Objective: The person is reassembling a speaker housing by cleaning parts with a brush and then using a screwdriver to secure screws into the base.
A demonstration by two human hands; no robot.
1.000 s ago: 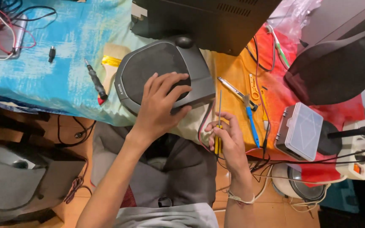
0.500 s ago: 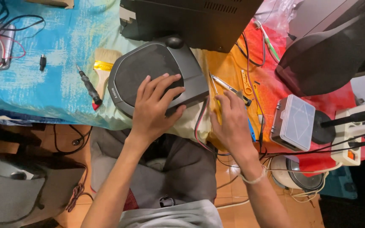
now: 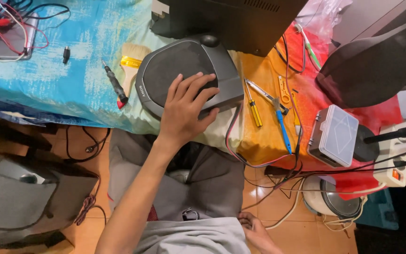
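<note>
My left hand [image 3: 184, 110] lies flat, fingers spread, on a grey speaker [image 3: 184, 75] with a dark mesh grille that rests at the table's near edge. Red and black wires [image 3: 233, 136] run from the speaker's right side down over the edge. My right hand [image 3: 257, 233] is low at the bottom of the view beside my lap, off the table, fingers loosely curled and holding nothing that I can see. A yellow-handled screwdriver [image 3: 253, 107] and a blue-handled tool [image 3: 283, 129] lie on the orange cloth right of the speaker.
A large black box [image 3: 231, 19] stands behind the speaker. A red-tipped black screwdriver [image 3: 114, 84] and a paintbrush [image 3: 132, 61] lie left of it. A phone [image 3: 12, 35] with clip leads is far left. A clear-lidded parts box [image 3: 334, 134] and a power strip [image 3: 400, 155] sit right.
My right hand has left the tools on the orange cloth and dropped down beside my lap. The view has shifted right and down. My left hand stays on the speaker.
</note>
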